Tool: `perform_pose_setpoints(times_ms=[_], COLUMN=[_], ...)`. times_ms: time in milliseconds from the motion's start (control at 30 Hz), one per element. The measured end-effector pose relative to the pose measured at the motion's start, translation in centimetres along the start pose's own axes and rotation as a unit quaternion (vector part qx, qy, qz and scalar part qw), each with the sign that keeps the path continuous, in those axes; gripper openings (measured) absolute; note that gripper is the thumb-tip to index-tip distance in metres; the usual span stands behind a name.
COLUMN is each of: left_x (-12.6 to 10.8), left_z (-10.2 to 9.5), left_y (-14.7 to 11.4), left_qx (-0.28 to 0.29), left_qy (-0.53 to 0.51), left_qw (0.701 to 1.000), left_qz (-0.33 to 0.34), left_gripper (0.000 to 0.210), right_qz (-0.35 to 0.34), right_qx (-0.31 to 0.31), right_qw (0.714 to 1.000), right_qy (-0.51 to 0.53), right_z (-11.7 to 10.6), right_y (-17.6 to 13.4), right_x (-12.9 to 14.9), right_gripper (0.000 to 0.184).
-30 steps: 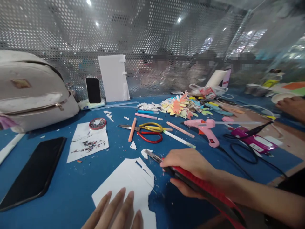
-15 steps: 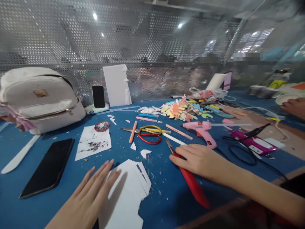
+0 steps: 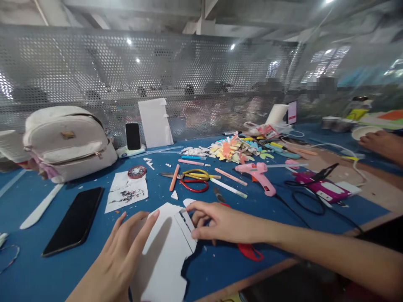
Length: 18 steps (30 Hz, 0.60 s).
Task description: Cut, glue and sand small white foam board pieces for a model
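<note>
A white board [image 3: 160, 256] with cut lines and a jagged right side lies before me, pale and flat like foam board or card. My left hand [image 3: 116, 251] rests at its left side, fingers apart and slightly bent. At the upper right edge, my right hand [image 3: 214, 222] has its thumb and curled fingers closed around a narrow cut strip [image 3: 186, 226]. A red-handled tool with a metal tip [image 3: 250, 251] lies partly hidden beneath my right hand and wrist. A small white scrap [image 3: 188, 202] touches the right fingertips.
Scissors [image 3: 195, 180], markers [image 3: 229, 188], a pink glue gun [image 3: 256, 174] and a heap of coloured paper cut-outs [image 3: 231, 149] lie beyond. Left are a black phone [image 3: 74, 220], a white plastic knife [image 3: 40, 207] and a backpack [image 3: 71, 142]. Another person's hand [image 3: 378, 142] is far right.
My right hand has let go of the red-handled tool and moved left to the board's cut edge. My left-hand fingers are more bent. The view has tilted up slightly.
</note>
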<state>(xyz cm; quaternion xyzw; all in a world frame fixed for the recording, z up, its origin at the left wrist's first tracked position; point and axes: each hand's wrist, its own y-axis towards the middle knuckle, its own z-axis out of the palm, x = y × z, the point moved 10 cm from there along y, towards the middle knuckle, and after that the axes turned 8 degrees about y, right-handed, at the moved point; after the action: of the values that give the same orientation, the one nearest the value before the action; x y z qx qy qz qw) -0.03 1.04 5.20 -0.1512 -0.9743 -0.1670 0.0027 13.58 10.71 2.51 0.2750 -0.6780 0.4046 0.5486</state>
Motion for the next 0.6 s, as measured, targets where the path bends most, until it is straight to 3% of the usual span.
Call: perform_pose_setpoints(times_ms=[133, 233, 300, 367, 433, 500, 600], left_x=[0.2, 2.1, 4.1, 5.5, 5.4, 4.4, 3.6], left_z=[-0.5, -0.3, 0.1, 1.3, 3.6, 4.9, 5.4], left_y=[0.4, 1.3, 2.2, 3.2, 3.7, 3.7, 3.7], left_qx=[-0.028, -0.037, -0.034, 0.016, 0.131, 0.216, 0.235], left_qy=[-0.009, -0.097, -0.202, -0.324, -0.437, -0.514, -0.573], left_qw=[1.000, 0.993, 0.974, 0.935, 0.872, 0.808, 0.762], left_qz=[-0.009, -0.051, -0.099, -0.143, -0.176, -0.192, -0.191], left_gripper=[0.151, 0.122, 0.097, 0.073, 0.044, 0.030, 0.031], right_qz=[0.013, 0.004, -0.002, -0.004, -0.001, 0.002, 0.001], right_qx=[0.015, -0.006, -0.010, -0.009, -0.010, -0.007, 0.004], right_qw=[0.997, 0.994, 0.992, 0.989, 0.987, 0.985, 0.982], right_qy=[0.079, 0.108, 0.130, 0.147, 0.158, 0.170, 0.191], right_z=[1.4, 1.4, 1.4, 1.4, 1.3, 1.4, 1.6], right_y=[3.1, 3.9, 3.9, 3.6, 3.4, 3.2, 2.9], right_x=[-1.1, -1.0, -0.8, -0.7, -0.8, -0.8, -0.6], right_gripper=[0.056, 0.049, 0.049, 0.051, 0.052, 0.053, 0.056])
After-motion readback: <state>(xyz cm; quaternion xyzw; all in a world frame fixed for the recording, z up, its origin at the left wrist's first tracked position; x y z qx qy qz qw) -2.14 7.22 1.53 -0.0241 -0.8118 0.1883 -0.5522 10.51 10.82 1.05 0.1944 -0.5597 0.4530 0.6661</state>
